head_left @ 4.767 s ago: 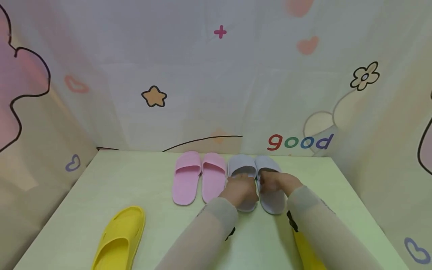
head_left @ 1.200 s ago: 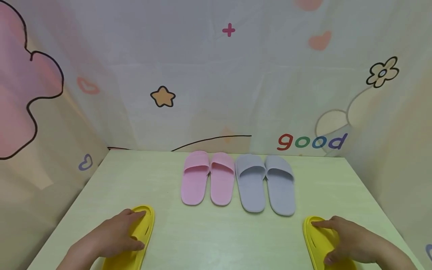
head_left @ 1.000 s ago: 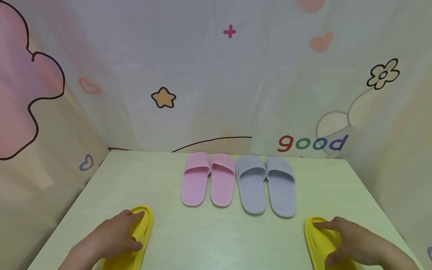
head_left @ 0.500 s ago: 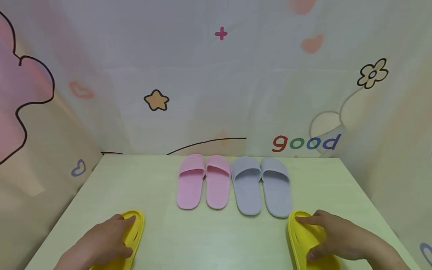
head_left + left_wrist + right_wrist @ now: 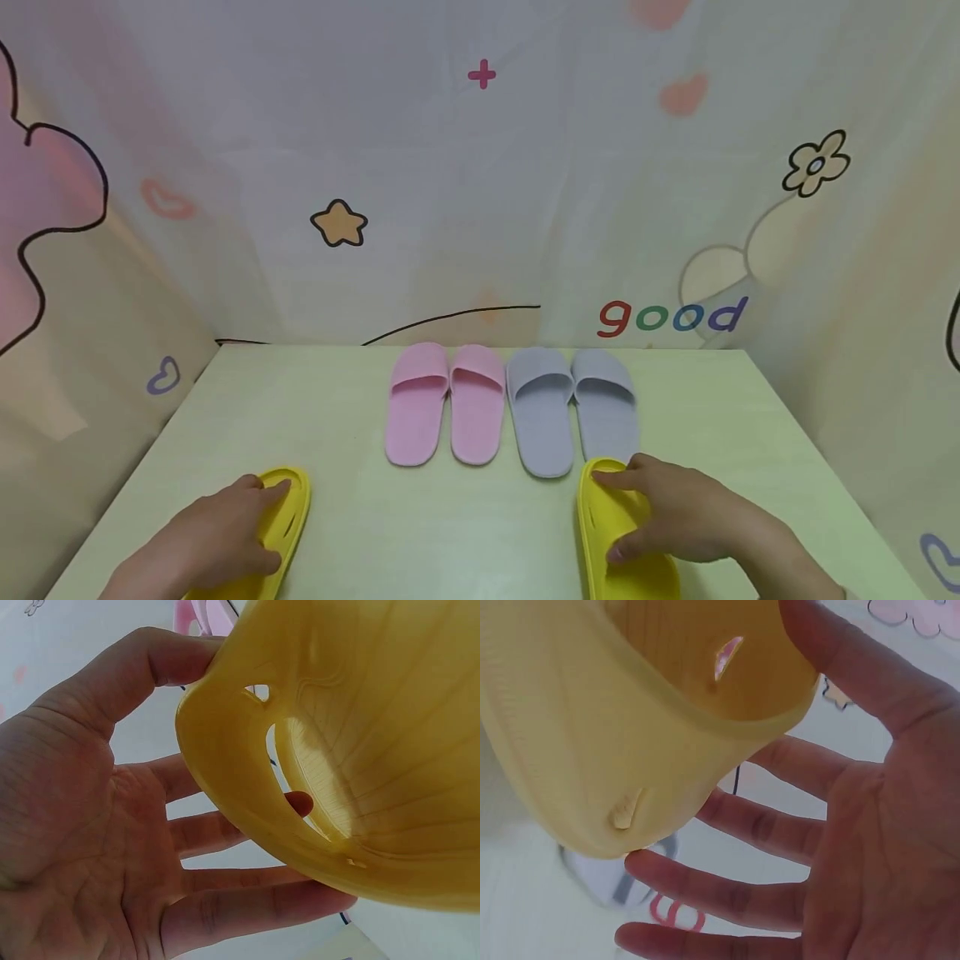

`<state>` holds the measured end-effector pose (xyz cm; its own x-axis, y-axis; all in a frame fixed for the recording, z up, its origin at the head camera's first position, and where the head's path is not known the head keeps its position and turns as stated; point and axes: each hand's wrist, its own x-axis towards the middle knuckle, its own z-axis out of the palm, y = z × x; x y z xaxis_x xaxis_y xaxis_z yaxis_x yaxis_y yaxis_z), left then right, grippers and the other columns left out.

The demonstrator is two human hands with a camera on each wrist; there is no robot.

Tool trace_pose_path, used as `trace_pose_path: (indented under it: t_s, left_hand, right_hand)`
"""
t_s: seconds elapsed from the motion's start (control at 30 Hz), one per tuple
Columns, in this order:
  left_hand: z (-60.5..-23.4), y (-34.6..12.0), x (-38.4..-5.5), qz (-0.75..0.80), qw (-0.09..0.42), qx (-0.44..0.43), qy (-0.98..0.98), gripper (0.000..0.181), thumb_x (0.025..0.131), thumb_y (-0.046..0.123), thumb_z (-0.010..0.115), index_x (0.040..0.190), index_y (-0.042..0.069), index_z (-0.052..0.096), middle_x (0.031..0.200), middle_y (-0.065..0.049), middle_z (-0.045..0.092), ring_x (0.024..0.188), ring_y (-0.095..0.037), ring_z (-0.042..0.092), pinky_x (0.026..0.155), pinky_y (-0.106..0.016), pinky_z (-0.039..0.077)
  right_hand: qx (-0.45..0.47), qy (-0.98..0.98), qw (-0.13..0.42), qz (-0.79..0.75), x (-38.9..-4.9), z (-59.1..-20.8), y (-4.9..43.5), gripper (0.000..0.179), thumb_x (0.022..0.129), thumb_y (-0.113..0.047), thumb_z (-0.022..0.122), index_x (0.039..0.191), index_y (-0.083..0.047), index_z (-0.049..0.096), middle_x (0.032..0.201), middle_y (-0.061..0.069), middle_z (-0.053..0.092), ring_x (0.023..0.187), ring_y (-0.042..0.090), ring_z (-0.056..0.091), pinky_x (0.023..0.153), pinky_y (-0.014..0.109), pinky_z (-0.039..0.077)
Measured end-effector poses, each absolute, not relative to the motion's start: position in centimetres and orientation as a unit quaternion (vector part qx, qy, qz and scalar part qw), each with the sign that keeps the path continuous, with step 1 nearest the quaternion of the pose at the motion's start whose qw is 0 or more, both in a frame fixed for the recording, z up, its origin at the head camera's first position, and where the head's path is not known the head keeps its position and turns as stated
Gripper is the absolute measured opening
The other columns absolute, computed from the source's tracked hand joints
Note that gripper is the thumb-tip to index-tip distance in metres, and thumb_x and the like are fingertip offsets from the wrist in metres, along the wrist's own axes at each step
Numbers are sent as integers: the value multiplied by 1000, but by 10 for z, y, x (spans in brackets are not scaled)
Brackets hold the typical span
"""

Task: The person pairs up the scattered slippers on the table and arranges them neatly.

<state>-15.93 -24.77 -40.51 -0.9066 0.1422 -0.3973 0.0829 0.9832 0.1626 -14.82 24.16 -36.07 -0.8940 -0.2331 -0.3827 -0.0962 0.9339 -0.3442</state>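
My left hand grips a yellow slipper by its strap, at the front left of the table. In the left wrist view that slipper has my thumb at its strap edge and fingers spread along the upper, one fingertip showing through a slot. Right of centre, my right hand grips the other yellow slipper across its strap, thumb at the opening. The toe of this slipper points away from me, and in the head view it covers the heel of the right grey slipper.
Along the back edge of the pale table lie a pink slipper, a second pink slipper and the left grey slipper, side by side. A printed curtain stands behind and at both sides.
Earlier both hands were at the grey slippers; then they took hold of the yellow ones. The right yellow slipper has since moved left with my right hand. The left one has hardly moved.
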Motion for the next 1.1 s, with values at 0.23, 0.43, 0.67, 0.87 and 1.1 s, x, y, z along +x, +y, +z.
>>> trace_pose_path:
  t_s: [0.23, 0.43, 0.67, 0.87, 1.1]
  left_hand:
    - [-405, -252, -158, 70, 208, 49, 974, 84, 68, 38, 80, 142, 14, 49, 121, -7, 53, 81, -21, 51, 70, -40, 42]
    - [-403, -254, -157, 77, 216, 46, 972, 85, 69, 39, 80, 142, 13, 48, 120, -7, 53, 81, -19, 51, 69, -39, 42]
    - [-402, -256, -158, 67, 200, 59, 976, 84, 68, 39, 80, 142, 14, 49, 124, -7, 53, 81, -21, 51, 69, -39, 42]
    - [-405, -256, -161, 68, 209, 57, 974, 88, 68, 42, 80, 143, 11, 47, 127, -12, 52, 85, -22, 53, 70, -40, 42]
    - [-404, -256, -168, 59, 230, 50, 970, 91, 66, 48, 81, 142, 10, 47, 128, -15, 52, 89, -25, 54, 79, -51, 48]
  right_hand:
    - [-135, 961, 206, -128, -154, -354, 196, 78, 60, -64, 80, 131, -41, 57, 129, 1, 56, 105, 23, 54, 92, 53, 45]
    - [-211, 952, 191, -110, -160, -351, 162, 77, 63, -68, 76, 132, -38, 57, 110, -5, 56, 88, 15, 46, 70, 33, 42]
    - [-245, 948, 175, -107, -164, -354, 136, 77, 66, -70, 73, 134, -39, 55, 116, -3, 57, 91, 14, 47, 70, 31, 41]
    - [-260, 946, 159, -112, -168, -360, 117, 76, 67, -69, 73, 135, -38, 55, 113, -3, 56, 89, 13, 48, 67, 27, 39]
    - [-272, 946, 136, -115, -171, -365, 88, 74, 67, -68, 74, 132, -37, 57, 107, -3, 55, 88, 14, 48, 65, 30, 38]
